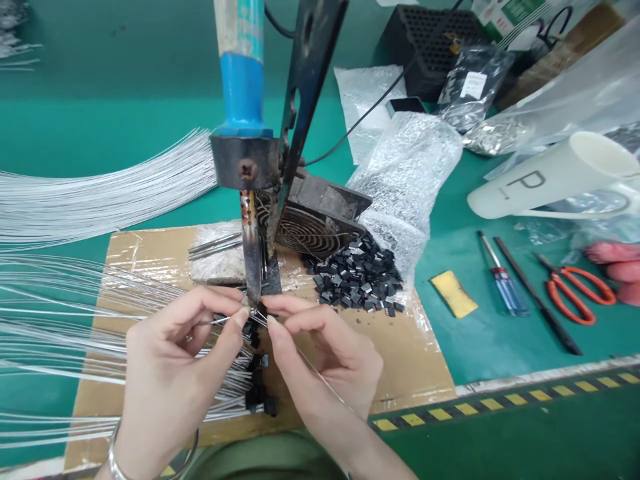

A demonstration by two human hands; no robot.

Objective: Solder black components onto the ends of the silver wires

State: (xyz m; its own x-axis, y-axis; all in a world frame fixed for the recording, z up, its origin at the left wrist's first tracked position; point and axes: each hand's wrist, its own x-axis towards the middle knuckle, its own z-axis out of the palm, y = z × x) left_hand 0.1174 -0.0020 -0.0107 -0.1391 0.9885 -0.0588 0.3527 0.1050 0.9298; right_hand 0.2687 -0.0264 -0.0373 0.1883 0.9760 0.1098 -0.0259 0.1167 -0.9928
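A soldering iron with a blue handle (pixel 242 93) is clamped tip down in a stand (pixel 246 162). Right under its tip (pixel 253 290) my two hands meet. Thumb and forefinger of my left hand (pixel 183 360) are pinched on a thin grey wire (pixel 219 321), its end close to the iron's tip. My right hand (pixel 327 353) is closed in a pinch on a thin strand of solder wire (pixel 320 375), which trails down past the wrist. The fingertips hide part of the joint. Below them lie wires with black connectors (pixel 256 393) on their ends.
Cardboard (pixel 400 360) covers the work spot. A round-grilled fan (pixel 315 227) stands behind the iron, beside a pile of small black connectors (pixel 357 277). White wire bundles (pixel 100 200) lie left. Rightward are a yellow sponge (pixel 454 294), screwdriver (pixel 505 283), orange-handled cutters (pixel 575 293) and white mug (pixel 545 180).
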